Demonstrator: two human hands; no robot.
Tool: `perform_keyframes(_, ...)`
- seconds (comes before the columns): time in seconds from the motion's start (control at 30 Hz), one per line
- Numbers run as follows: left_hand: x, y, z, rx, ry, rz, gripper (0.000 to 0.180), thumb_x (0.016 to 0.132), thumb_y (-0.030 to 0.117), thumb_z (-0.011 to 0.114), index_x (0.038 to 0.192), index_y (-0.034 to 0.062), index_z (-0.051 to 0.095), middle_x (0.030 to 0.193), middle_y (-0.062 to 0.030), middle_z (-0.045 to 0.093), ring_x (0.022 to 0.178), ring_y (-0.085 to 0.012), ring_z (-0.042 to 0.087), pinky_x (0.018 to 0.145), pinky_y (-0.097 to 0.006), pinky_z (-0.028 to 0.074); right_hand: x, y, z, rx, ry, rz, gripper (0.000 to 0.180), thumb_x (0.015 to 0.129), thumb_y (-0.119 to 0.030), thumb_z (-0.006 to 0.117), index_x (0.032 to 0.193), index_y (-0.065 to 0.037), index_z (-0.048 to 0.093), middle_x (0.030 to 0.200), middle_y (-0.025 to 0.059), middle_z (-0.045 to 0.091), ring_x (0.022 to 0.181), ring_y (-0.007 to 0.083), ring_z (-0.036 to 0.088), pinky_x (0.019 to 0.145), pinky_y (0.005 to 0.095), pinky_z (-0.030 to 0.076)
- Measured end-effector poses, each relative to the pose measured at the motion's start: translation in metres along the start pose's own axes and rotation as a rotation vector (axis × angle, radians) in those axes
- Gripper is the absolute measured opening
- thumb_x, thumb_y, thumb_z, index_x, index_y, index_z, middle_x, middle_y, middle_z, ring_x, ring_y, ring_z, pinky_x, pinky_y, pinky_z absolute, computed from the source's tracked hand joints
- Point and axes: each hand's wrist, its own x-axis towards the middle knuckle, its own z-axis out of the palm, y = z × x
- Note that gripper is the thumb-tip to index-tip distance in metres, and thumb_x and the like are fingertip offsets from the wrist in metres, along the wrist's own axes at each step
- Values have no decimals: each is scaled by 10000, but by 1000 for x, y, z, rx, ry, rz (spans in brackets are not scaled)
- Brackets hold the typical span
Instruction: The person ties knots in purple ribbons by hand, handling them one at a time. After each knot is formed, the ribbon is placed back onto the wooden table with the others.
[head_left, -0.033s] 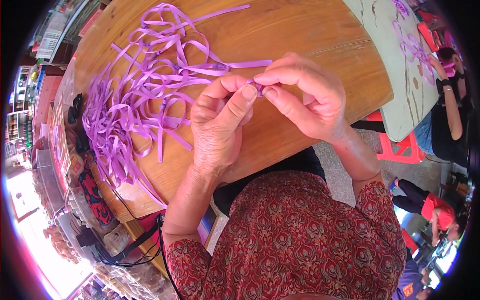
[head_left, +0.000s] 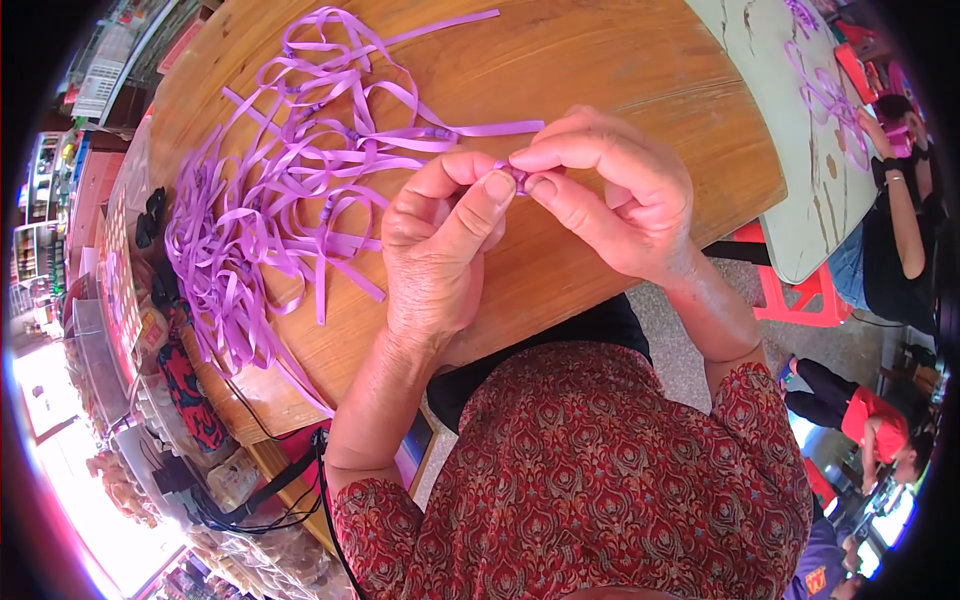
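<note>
Above the wooden table, my left hand (head_left: 435, 235) pinches a small purple ribbon piece (head_left: 519, 174) between thumb and forefinger. From the other side, my right hand (head_left: 625, 195) closes its thumb and fingertips on the same piece, so the two hands almost meet. Most of the piece is hidden by the fingers, and its exact shape is too small to make out. Beyond and left of my left hand lies a tangled heap of purple ribbons (head_left: 240, 270), with darker purple bunched parts along them. One ribbon end stretches right, behind my fingers.
The wooden table (head_left: 640, 60) carries the ribbons. A pale table (head_left: 740, 50) adjoins it at right, where another person's hand (head_left: 878, 135) is near purple ribbon loops (head_left: 830, 95). A red stool (head_left: 800, 298) stands below. Plastic bags (head_left: 235, 480) and dark cables lie at left.
</note>
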Motion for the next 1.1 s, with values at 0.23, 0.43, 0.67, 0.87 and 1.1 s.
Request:
perform_keyframes(0.23, 1, 1, -4, -59, -61, -78, 113, 856, 58, 630, 963, 25, 610, 833, -9, 606, 575, -37, 399, 495, -182, 284, 0, 2, -1, 81, -26, 81, 180, 748, 76, 664, 913, 12, 629, 845, 100, 626, 754, 175, 595, 662, 262, 464)
perform_keyframes(0.43, 2, 1, -7, -73, -80, -109, 113, 859, 69, 628, 963, 27, 610, 829, -10, 605, 566, -41, 387, 490, -193, 273, 0, 6, -1, 111, -25, 68, 178, 742, 84, 663, 902, 15, 626, 842, 102, 625, 758, 175, 597, 659, 265, 465)
perform_keyframes(0.67, -2, 5, 5, 143, -21, -36, 144, 847, 10, 628, 990, 18, 611, 866, 6, 602, 713, -47, 493, 606, -181, 398, -2, 8, -6, 133, -16, 73, 145, 745, 109, 629, 857, 20, 608, 813, 97, 607, 725, 159, 567, 635, 253, 439)
perform_keyframes(0.87, -4, 8, 10, 440, -36, 90, 158, 843, -10, 628, 999, 13, 628, 887, 21, 600, 799, -32, 509, 689, -161, 404, -4, 7, -10, 149, -2, 149, 120, 755, 108, 613, 840, 25, 594, 803, 84, 597, 729, 148, 551, 636, 252, 429)
perform_keyframes(1.1, -7, 4, 7, 535, 121, 129, 92, 796, 10, 697, 883, 6, 666, 775, 44, 607, 674, -18, 491, 601, -160, 400, -6, 7, -12, 183, 3, 208, 112, 768, 107, 601, 836, 20, 586, 806, 77, 597, 740, 142, 548, 649, 250, 427)
